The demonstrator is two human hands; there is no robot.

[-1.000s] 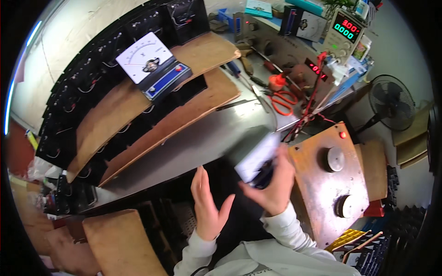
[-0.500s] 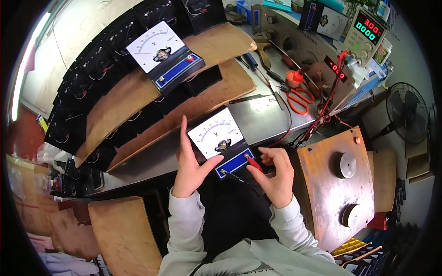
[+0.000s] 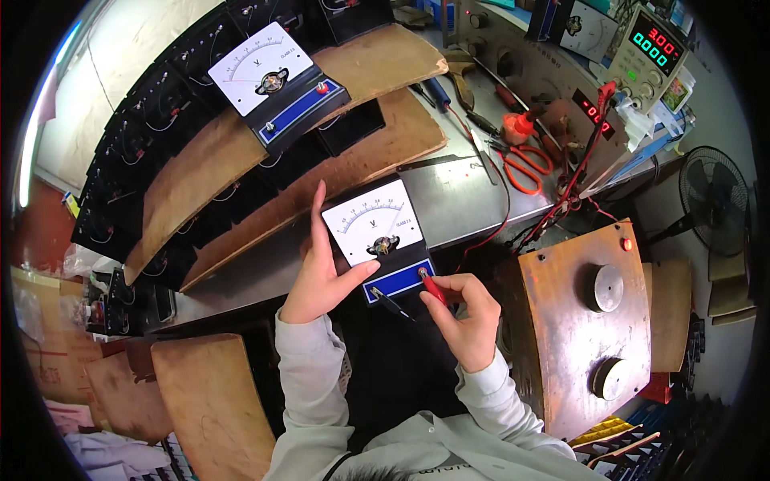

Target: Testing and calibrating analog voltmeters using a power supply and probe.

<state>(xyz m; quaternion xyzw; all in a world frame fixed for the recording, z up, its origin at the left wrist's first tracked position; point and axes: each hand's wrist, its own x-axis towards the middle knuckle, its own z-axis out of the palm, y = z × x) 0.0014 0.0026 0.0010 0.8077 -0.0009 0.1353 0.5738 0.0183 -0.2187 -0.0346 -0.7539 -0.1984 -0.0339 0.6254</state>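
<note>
An analog voltmeter (image 3: 371,210) with a white scale, black body and blue terminal strip is held at the bench's front edge, its face toward me. My left hand (image 3: 317,280) grips its left side, thumb resting on the front below the scale. My right hand (image 3: 469,317) pinches a red clip (image 3: 430,282) that is on the right-hand terminal. A black clip (image 3: 390,305) hangs from the left-hand terminal, with no finger on it. A second voltmeter (image 3: 258,70) sits above on a curved wooden board (image 3: 361,60), in front of rows of black cases (image 3: 152,96).
At the back right lie orange scissors (image 3: 525,176), an orange bottle (image 3: 515,128) and tools, beside a power supply (image 3: 642,60) with red leads. A wooden box with metal knobs (image 3: 577,345) is right of me, a fan (image 3: 706,200) beyond it. Boards (image 3: 200,401) lie lower left.
The meter has gone from my right hand, tilted and blurred, to upright in my left hand, then slightly left and up. My right hand has moved to the red clip and closed on it.
</note>
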